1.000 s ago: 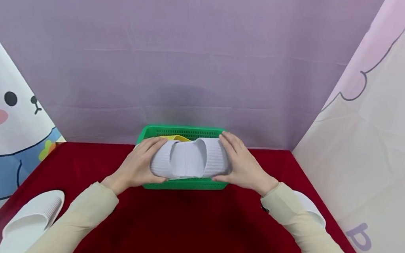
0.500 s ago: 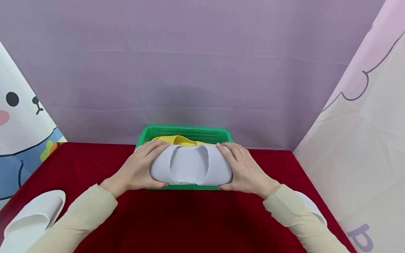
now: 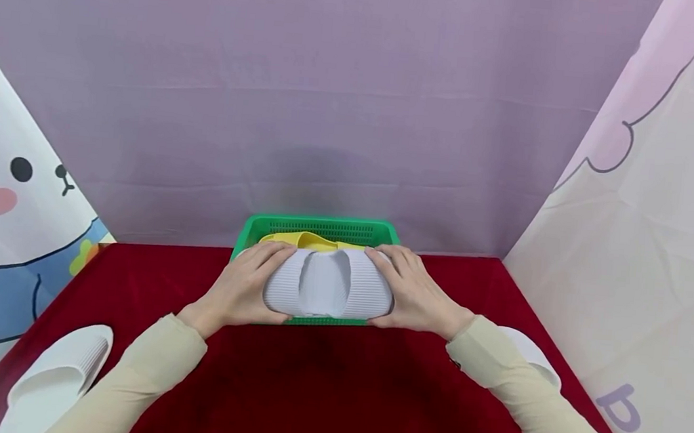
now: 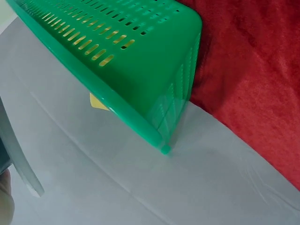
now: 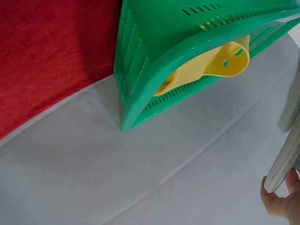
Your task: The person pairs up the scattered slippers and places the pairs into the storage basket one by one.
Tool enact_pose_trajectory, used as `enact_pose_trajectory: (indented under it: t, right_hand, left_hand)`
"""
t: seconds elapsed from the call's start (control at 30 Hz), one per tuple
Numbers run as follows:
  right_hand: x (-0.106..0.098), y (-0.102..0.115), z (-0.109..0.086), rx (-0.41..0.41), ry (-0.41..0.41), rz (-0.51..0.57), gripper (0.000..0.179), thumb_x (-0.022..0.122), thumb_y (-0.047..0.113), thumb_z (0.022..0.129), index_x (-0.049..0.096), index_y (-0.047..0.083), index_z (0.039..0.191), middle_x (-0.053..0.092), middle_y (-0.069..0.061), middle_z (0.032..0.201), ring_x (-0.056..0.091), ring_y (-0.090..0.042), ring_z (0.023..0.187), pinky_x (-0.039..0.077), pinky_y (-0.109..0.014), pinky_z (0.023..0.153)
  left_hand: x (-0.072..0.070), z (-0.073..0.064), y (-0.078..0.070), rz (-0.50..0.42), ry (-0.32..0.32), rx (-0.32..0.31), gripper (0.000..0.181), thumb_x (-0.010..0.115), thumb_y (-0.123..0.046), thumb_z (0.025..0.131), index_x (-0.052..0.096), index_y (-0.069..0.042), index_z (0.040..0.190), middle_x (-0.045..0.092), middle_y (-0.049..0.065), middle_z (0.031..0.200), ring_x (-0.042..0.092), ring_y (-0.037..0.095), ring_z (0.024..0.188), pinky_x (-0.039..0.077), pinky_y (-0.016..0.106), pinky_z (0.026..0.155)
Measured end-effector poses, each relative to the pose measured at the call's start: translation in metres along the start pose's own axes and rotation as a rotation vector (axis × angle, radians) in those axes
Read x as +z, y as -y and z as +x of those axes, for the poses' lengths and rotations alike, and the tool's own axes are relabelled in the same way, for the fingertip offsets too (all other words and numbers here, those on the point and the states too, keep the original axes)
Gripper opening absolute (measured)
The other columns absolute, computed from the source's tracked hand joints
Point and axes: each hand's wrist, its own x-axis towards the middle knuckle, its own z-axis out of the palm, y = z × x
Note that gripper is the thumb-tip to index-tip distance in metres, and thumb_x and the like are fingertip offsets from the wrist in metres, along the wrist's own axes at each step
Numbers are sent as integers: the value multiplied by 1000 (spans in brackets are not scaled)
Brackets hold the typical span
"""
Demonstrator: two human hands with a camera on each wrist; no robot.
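In the head view, a pair of pale grey slippers [image 3: 367, 286] is held crosswise between both hands, with ribbed straps at the two ends. My left hand [image 3: 242, 288] grips the left end, and my right hand [image 3: 419, 295] grips the right end, fingers over the top and thumbs along the near side. The slippers are above the green plastic basket [image 3: 322, 223] and hide much of it. Inside the basket lies a yellow slipper [image 3: 314, 240], also visible as yellow footwear [image 5: 201, 68] in the right wrist view. That view shows two sole edges [image 5: 285, 157] above the fingers.
A white slipper [image 3: 56, 370] lies on the red cloth [image 3: 321, 391] at the lower left. Another white slipper [image 3: 533, 357] is partly behind the right sleeve. A purple-grey curtain [image 3: 331, 106] rises behind the basket, with printed panels at both sides.
Both hands have lowered the slippers slightly towards me, uncovering more of the yellow slipper. Since half a second ago, the hands have come a little closer together.
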Motion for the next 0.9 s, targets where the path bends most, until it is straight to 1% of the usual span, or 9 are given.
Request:
enact_pose_trajectory:
  t: [0.23, 0.47, 0.67, 0.9]
  right_hand:
    - [0, 1, 0, 1, -5, 10, 110, 82, 48, 53, 27, 10, 140, 40, -11, 130, 35, -28, 122, 37, -48, 96]
    - [1, 1, 1, 4, -8, 27, 110, 82, 48, 53, 27, 10, 140, 39, -11, 130, 34, -27, 122, 36, -49, 98]
    - [3, 1, 1, 0, -26, 25, 110, 83, 47, 52, 28, 9, 139, 39, -11, 129, 35, -28, 121, 37, -50, 97]
    - [3, 3, 3, 10, -20, 36, 109, 83, 46, 53, 28, 10, 139, 38, -12, 130, 33, -28, 122, 35, -51, 99]
  left_hand:
    - [1, 3, -2, 11, -12, 7, 94, 78, -50, 53, 45, -9, 130, 48, 6, 128, 45, 24, 117, 42, 45, 96]
    - [3, 8, -5, 16, -5, 8, 95, 78, -50, 53, 44, -9, 132, 48, 6, 128, 44, 23, 117, 46, 43, 87]
    - [4, 12, -7, 31, -14, 19, 97, 80, -49, 51, 45, -9, 131, 49, 7, 127, 46, 24, 115, 46, 44, 88]
    - [3, 16, -8, 78, -24, 45, 94, 76, -52, 53, 46, -8, 130, 50, 8, 126, 48, 25, 114, 46, 43, 91]
